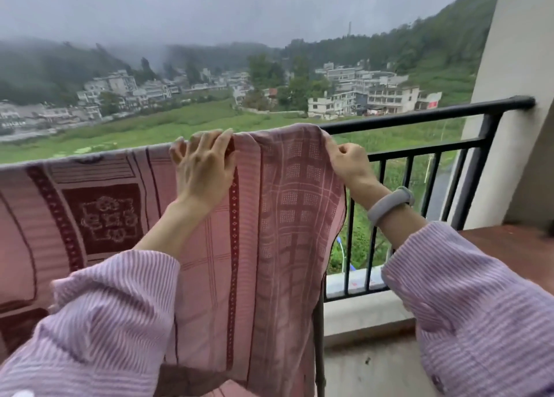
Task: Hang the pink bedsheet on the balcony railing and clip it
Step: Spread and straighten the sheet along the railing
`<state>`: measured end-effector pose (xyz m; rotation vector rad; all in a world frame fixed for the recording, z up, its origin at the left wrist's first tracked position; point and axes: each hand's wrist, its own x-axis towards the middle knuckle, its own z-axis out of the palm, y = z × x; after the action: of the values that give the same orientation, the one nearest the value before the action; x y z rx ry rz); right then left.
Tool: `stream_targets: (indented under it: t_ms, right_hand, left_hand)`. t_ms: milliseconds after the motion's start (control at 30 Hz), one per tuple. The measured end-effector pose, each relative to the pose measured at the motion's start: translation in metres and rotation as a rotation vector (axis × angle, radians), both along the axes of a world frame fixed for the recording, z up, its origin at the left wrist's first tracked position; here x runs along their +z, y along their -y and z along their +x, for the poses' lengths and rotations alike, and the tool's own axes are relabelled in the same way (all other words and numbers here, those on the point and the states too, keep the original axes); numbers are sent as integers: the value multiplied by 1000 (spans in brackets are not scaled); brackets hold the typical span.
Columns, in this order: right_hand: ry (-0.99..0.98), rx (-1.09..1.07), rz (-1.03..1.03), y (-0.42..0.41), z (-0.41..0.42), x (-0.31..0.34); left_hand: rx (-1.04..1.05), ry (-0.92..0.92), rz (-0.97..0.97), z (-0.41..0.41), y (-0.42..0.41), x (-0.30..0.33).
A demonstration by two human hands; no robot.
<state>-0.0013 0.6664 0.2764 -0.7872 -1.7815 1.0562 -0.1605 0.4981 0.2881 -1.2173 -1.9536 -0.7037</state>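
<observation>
Already the pink bedsheet [209, 246] drapes over the balcony railing [419, 116]; left hand [204, 168] rests flat on it with fingers apart, right hand [349, 162] pinches its edge.

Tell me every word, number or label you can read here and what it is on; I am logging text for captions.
No text can be read.
Red sign on a far building: too small and blurred to read.
Bedsheet on the railing: woven patterns only, no words.
Wristband by the right hand: no visible marking.
Left hand: resting on the bedsheet, no text near it.
</observation>
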Motion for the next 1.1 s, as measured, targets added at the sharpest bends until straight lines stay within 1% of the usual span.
stream_targets:
  t_ms: [100,133,200,267,367,433,533,633,833,967,1100]
  right_hand:
    - [-82,65,-194,5,0,-1]
    - [-80,81,-229,9,3,-6]
    - [-80,119,-226,16,10,-24]
    - [-170,167,-184,22,13,-46]
    - [-321,81,-168,20,15,-58]
    - [-366,-9,-134,13,15,-52]
    - [-365,-106,3,7,16,-44]
    - [-343,-96,95,6,18,-48]
    - [-289,-151,131,-1,25,-72]
    - [-292,-260,210,-5,34,-75]
    - [-254,-259,238,-5,42,-88]
  left_hand:
    - [-7,0,72,-7,-6,4]
    - [-12,-3,98,-8,-7,4]
    - [-27,2,142,-9,-8,2]
    - [-47,34,192,-10,-10,1]
    - [-93,84,270,-10,-12,2]
    - [-120,93,315,-9,-12,4]
    - [-127,90,367,-4,-12,6]
    - [-125,80,416,4,-9,0]
    - [-158,6,421,23,7,-19]
    - [-194,-65,418,40,18,-30]
    - [-211,-101,415,58,26,-47]
